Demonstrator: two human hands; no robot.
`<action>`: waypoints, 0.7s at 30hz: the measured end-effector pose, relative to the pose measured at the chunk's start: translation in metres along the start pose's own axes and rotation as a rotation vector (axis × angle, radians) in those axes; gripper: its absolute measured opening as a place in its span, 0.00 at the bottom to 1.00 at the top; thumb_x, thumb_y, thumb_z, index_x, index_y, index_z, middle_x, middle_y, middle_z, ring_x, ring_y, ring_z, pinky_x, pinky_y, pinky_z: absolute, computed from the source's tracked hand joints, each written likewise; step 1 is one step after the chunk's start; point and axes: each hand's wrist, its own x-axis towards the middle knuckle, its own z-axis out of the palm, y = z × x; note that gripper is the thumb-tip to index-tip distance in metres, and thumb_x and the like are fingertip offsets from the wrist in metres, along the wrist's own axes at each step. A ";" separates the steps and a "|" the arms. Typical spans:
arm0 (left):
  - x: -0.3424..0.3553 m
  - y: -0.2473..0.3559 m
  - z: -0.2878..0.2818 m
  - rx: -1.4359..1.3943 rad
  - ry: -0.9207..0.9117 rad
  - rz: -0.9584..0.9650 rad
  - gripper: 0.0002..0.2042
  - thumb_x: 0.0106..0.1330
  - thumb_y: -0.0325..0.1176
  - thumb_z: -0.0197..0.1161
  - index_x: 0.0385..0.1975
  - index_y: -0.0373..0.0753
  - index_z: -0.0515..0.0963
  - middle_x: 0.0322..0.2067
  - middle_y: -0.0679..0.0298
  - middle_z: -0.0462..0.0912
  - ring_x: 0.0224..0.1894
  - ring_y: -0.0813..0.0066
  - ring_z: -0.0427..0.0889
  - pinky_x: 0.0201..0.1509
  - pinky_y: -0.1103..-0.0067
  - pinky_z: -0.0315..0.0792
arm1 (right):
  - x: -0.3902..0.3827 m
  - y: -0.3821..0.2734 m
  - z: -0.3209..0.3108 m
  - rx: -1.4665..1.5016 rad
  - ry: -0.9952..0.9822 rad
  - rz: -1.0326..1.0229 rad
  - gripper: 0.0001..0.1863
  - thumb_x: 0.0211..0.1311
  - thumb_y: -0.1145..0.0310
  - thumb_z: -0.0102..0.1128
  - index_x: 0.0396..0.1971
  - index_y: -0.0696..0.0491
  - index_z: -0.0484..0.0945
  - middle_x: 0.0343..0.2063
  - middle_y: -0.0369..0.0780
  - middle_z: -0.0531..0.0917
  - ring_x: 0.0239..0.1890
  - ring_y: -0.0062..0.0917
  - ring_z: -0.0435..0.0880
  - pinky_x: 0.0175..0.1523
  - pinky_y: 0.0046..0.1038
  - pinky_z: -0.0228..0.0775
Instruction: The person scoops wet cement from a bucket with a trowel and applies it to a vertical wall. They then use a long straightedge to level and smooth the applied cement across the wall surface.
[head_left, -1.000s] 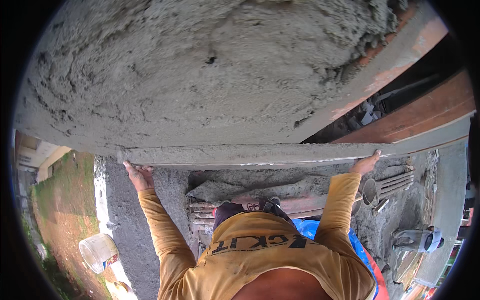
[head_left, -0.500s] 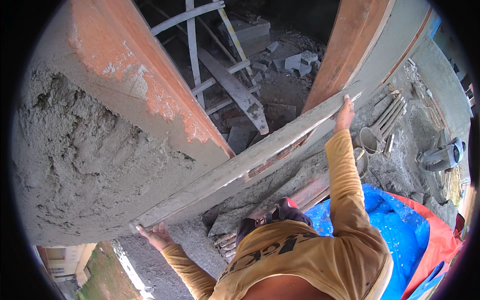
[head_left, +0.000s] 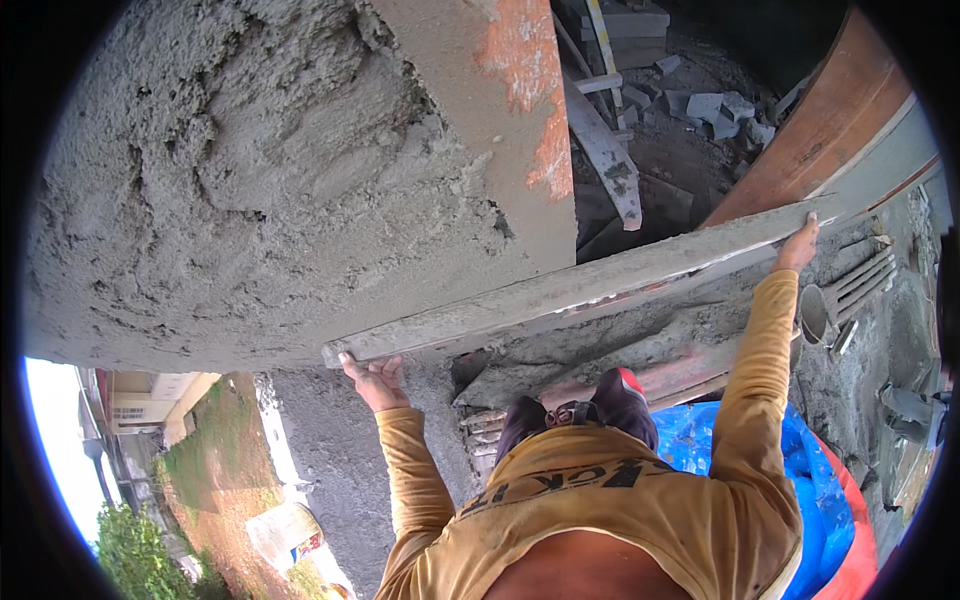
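Observation:
A long straightedge board (head_left: 560, 285), caked with grey mortar, lies along the lower edge of a wall opening. Its left end rests against wet, rough mortar (head_left: 270, 190) on the wall. My left hand (head_left: 376, 382) grips that end from below, thumb on the near edge and fingers partly curled. Far to the right, my right hand (head_left: 797, 246) is closed around the board near its other end. Both arms are spread wide. The undersides of the fingers are partly hidden by the board.
Orange-brown frame sides (head_left: 810, 130) flank the opening, with broken blocks (head_left: 720, 112) and a mortar-marked plank (head_left: 605, 150) inside. Below the board lies a mortar-covered plank (head_left: 610, 350). To the right are a bucket (head_left: 817, 314), a blue tarp (head_left: 690, 440) and another person (head_left: 915, 415).
My view has swung left, showing more wet wall and the ground outside. The board now looks flatter across the picture. Both hands still hold it near its ends.

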 end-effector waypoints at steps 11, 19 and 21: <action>0.107 -0.022 -0.085 0.040 -0.006 -0.059 0.37 0.59 0.68 0.44 0.59 0.45 0.58 0.23 0.64 0.72 0.16 0.72 0.72 0.18 0.81 0.65 | -0.096 0.075 0.014 0.018 -0.026 -0.013 0.32 0.63 0.50 0.42 0.54 0.65 0.68 0.54 0.53 0.70 0.55 0.40 0.70 0.59 0.32 0.59; -0.008 -0.044 0.019 -0.017 -0.018 -0.135 0.34 0.62 0.66 0.41 0.55 0.41 0.59 0.21 0.62 0.69 0.16 0.74 0.69 0.19 0.78 0.66 | 0.024 -0.013 0.002 0.069 0.016 0.128 0.31 0.64 0.48 0.40 0.55 0.60 0.69 0.50 0.50 0.75 0.49 0.39 0.76 0.53 0.36 0.69; 0.029 -0.050 -0.002 -0.039 0.029 -0.079 0.32 0.60 0.66 0.44 0.41 0.38 0.66 0.17 0.63 0.71 0.13 0.74 0.70 0.18 0.79 0.63 | -0.009 0.008 0.004 -0.103 0.012 0.005 0.30 0.65 0.51 0.37 0.55 0.60 0.68 0.52 0.51 0.73 0.52 0.41 0.74 0.55 0.36 0.67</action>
